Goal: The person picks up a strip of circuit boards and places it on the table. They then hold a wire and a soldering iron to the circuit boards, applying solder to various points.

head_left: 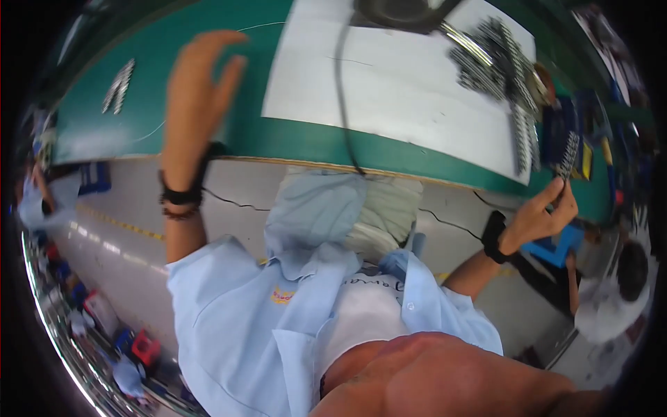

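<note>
Ridged strip [570, 154] pinched by its near end in the right hand [543, 217], just right of the white sheet [403, 90].
The strip looks slim, light and stiff, its shiny finish probably slick; the ridges should give fingertips some purchase, and either an end or the middle seems a fair place to take hold. Beyond the sheet's near right corner, the right hand has thumb and fingers closed on it, forearm slanting outward. Left of the sheet, the left hand [198, 80] is over the table [306, 139], thumb apart from bent fingers; blur hides whether it touches the pale strand [260, 26] by its fingertips. Similar strips [483, 73] lie heaped on the sheet's right side.
</note>
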`<state>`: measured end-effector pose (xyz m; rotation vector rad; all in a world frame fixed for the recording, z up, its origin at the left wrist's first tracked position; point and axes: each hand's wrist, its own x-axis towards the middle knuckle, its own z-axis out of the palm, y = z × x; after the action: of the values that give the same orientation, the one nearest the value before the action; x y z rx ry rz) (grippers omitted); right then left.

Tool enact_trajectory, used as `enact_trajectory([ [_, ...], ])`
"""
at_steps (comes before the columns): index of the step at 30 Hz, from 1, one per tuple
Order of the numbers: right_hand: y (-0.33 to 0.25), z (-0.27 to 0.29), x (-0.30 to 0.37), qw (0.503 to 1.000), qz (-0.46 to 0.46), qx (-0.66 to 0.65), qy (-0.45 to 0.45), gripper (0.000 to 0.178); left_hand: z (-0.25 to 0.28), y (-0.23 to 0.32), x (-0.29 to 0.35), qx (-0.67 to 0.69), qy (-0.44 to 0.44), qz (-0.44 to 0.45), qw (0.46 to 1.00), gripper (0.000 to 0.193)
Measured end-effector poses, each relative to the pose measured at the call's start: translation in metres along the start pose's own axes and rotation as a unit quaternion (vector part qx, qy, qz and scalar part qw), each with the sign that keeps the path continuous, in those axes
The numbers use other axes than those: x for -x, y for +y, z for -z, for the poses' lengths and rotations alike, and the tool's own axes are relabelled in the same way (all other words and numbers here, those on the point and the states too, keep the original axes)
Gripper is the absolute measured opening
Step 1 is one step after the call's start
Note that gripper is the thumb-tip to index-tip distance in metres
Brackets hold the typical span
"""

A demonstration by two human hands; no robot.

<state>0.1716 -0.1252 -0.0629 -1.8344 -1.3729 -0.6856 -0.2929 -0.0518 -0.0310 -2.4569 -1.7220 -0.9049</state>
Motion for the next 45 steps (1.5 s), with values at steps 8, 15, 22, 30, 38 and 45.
enact_trajectory([
  [8,-0.066,-0.006,0.032,0.875,-0.191,-0.380,-0.230,0.018,-0.029,-0.047,-0.024,-0.007,-0.172,0.076,0.982,0.018],
  [15,-0.093,-0.030,0.037,0.935,-0.082,-0.250,-0.239,0.023,-0.018,-0.029,-0.007,-0.006,-0.091,0.075,0.993,0.023],
  [22,-0.103,-0.005,0.025,0.941,0.018,-0.155,-0.301,0.030,0.020,0.007,0.039,0.096,0.047,0.216,0.971,0.022],
  [30,-0.111,0.010,0.030,0.861,-0.093,-0.329,-0.378,0.029,-0.046,0.139,0.026,0.366,-0.130,0.082,0.918,0.007],
  [38,-0.111,0.012,0.055,0.582,-0.277,-0.683,-0.344,0.022,-0.071,0.175,0.031,0.459,-0.192,0.045,0.866,0.003],
  [45,-0.097,0.005,0.056,0.527,-0.263,-0.718,-0.370,0.014,-0.072,0.181,0.023,0.372,-0.249,0.066,0.892,0.003],
])
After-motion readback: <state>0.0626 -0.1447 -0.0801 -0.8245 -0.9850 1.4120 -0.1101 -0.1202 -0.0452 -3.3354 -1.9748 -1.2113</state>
